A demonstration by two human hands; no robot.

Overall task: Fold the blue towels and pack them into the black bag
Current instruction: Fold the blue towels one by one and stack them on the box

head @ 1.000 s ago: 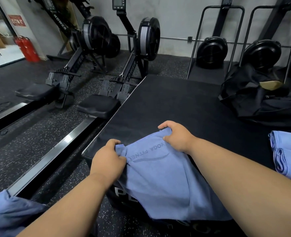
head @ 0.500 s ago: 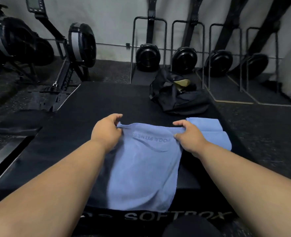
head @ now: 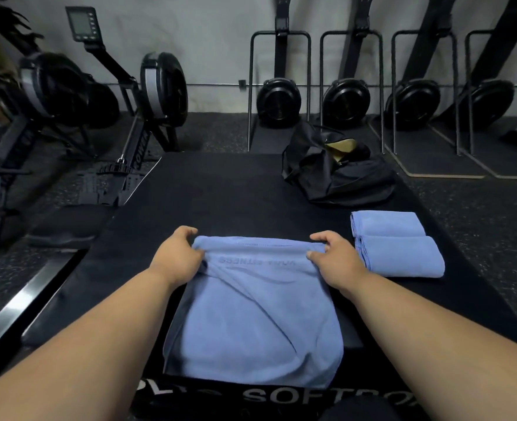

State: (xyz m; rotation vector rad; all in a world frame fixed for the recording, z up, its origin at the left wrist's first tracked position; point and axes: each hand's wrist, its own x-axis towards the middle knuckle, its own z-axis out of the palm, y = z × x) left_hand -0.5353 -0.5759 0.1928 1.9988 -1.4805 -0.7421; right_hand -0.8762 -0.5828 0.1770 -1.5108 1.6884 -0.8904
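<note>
Now left hand (head: 176, 256), right hand (head: 336, 259): each grip pinches soft rumpled blue towel (head: 251, 323) corner.

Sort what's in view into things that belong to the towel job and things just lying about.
Belongs to the job:
- blue towel, gripped by left hand and right hand
- folded towels
- black bag
- black soft box under them

Just lying about:
- rowing machines
- upright machines

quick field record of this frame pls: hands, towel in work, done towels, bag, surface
left hand: grips far left corner of towel
right hand: grips far right corner
towel in work: blue, spread on box, near edge hangs over front
folded towels: two, right of it
black bag: far right, open
soft box: black top
</note>
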